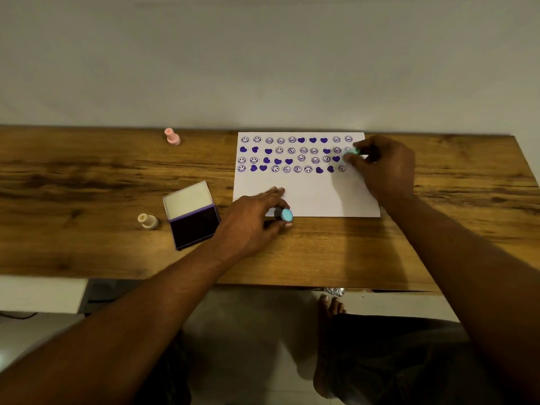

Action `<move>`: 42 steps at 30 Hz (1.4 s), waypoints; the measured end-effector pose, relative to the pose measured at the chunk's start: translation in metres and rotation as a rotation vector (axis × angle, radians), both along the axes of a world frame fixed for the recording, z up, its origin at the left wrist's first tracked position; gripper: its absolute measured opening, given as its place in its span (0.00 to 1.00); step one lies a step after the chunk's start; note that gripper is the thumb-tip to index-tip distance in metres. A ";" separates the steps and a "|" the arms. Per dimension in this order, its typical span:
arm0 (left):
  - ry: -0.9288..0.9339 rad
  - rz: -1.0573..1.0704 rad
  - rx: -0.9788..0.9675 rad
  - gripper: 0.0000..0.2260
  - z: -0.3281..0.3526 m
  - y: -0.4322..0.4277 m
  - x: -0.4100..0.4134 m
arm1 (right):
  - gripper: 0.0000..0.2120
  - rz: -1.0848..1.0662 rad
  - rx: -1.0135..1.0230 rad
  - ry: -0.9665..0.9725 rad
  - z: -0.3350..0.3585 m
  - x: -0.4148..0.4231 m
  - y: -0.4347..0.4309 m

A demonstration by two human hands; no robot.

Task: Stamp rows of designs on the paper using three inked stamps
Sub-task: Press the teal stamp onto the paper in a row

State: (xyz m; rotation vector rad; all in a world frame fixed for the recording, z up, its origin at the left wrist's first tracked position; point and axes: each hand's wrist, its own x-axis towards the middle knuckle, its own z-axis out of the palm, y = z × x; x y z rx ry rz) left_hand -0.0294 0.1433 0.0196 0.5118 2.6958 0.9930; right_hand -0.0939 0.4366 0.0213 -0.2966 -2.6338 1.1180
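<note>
Stamping in progress, head view. The paper (315, 197) lies flat on the wooden table (87, 176), its far half carrying four rows of purple faces and hearts and its near half blank. The right hand (382, 168) pinches a teal stamp (350, 154) in curled fingertips at the right ends of the second and third rows, where prints are probably wanted next; whether its face touches the sheet cannot be told. The left hand (251, 217) stretches its long fingers onto the paper's near-left corner, apparently to steady the sheet, while thumb and a curled finger hold a blue-ended cylinder (285, 214), possibly a cap. The ink pad (194, 229) stands open just left of that hand, dark pad exposed for re-inking, with its pale-lined lid (187, 200) raised. A cream stamp (148, 221) stands beside the pad, and a pink stamp (172, 136) stands near the far edge; both are unheld.
</note>
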 end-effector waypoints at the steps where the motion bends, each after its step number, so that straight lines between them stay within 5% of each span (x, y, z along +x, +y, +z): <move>1: -0.003 0.003 0.002 0.18 0.000 0.000 0.000 | 0.15 -0.064 -0.176 0.038 0.005 -0.001 0.002; 5: -0.007 -0.001 0.007 0.18 0.000 0.000 0.002 | 0.16 -0.097 -0.660 0.128 0.013 0.002 0.010; 10: -0.023 0.002 0.015 0.18 0.002 0.002 0.004 | 0.11 -0.127 -0.834 -0.021 0.010 0.004 0.001; 20: -0.041 0.032 0.050 0.17 0.004 0.002 0.005 | 0.13 -0.189 -0.840 -0.066 0.004 0.003 0.000; 30: 0.082 0.300 0.211 0.16 0.014 -0.002 -0.003 | 0.13 0.332 -0.403 0.012 0.024 0.020 -0.068; 42: 0.073 0.449 0.271 0.20 0.025 -0.015 -0.009 | 0.12 0.480 -0.255 0.040 0.031 0.030 -0.114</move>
